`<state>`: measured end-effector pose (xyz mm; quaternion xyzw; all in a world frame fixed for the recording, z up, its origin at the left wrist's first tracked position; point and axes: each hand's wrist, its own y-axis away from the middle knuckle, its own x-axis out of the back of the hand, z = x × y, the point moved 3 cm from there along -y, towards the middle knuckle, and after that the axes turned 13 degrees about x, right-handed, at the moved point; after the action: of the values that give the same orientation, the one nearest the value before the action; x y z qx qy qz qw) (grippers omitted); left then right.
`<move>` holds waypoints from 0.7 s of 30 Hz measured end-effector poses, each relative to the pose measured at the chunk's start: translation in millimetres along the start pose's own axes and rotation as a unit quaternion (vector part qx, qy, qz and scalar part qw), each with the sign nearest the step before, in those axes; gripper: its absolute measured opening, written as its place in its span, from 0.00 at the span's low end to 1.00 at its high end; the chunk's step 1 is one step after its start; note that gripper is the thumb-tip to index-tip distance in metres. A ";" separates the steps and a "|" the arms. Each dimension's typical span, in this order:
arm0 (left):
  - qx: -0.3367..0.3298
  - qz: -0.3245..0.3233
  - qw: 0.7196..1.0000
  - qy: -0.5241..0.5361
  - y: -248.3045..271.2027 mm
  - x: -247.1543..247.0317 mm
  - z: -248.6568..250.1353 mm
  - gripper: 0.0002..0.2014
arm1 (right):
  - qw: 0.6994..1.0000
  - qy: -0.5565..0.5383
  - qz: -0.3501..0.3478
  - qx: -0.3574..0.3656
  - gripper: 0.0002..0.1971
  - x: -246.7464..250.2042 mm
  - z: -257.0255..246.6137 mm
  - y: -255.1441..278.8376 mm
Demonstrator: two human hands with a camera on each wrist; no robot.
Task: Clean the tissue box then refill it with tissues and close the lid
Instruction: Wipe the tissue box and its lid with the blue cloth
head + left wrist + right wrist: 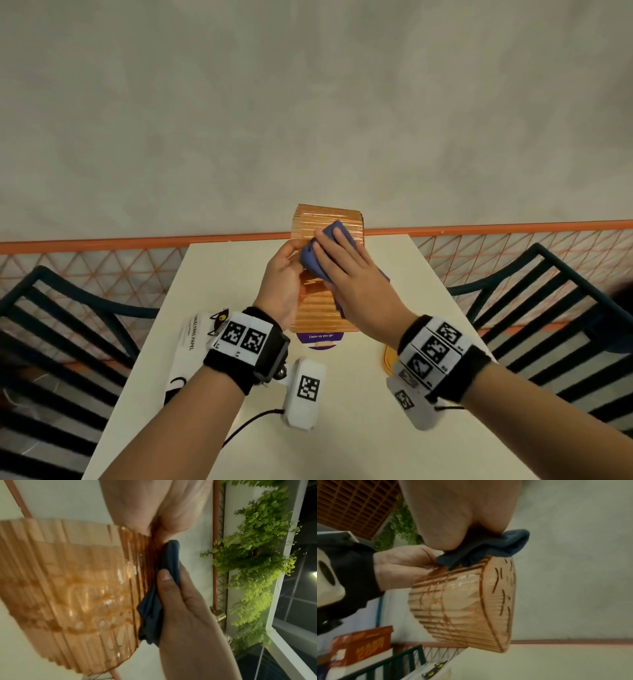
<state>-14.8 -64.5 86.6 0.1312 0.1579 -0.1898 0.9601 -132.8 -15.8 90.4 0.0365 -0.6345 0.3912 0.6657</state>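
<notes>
The orange ribbed see-through tissue box [317,313] is held above the table, tilted away from me. My left hand [281,277] grips its left side with curled fingers, which the right wrist view shows on the box's edge [399,561]. My right hand [352,277] lies over a blue cloth [330,231] and presses it on the box's upper face. In the left wrist view the right thumb [163,577] pinches the cloth [171,561] against the box's ribbed wall [77,588]. Through that wall I see nothing inside the box.
The white table [376,428] carries a white tissue pack with a cat print [195,342] at the left. A purple sticker [320,339] lies under the box, and an orange piece [388,359] shows beside my right wrist. Dark chairs stand left [51,325] and right [548,291].
</notes>
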 end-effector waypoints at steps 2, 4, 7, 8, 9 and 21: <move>0.005 -0.001 1.000 0.005 -0.1 0.6 -1.4 0.11 | 1.000 -0.024 -0.018 -0.008 0.27 2.5 13.3 -1.5; 0.005 -0.006 1.000 0.005 1.6 -5.2 -1.7 0.11 | 0.993 -0.089 0.002 -0.077 0.26 13.6 38.0 -12.2; -0.010 -0.021 1.000 0.010 0.2 -12.5 6.8 0.12 | 0.991 -0.081 0.053 -0.094 0.25 23.7 43.2 -24.2; -0.015 -0.019 1.000 0.019 -2.3 -11.0 10.2 0.12 | 0.996 -0.039 0.060 -0.062 0.25 21.7 32.0 -22.5; -0.020 -0.011 0.999 0.027 -4.5 -7.3 12.8 0.13 | 0.998 -0.004 0.059 -0.025 0.26 15.9 17.1 -15.9; -0.016 0.002 0.998 0.059 -5.8 -3.2 16.5 0.15 | 0.997 -0.036 0.068 -0.023 0.24 20.5 7.9 -7.3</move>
<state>-15.8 -73.8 101.7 0.1269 0.2169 -0.1771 0.9516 -137.4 -15.4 113.1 -0.0083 -0.6679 0.4193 0.6149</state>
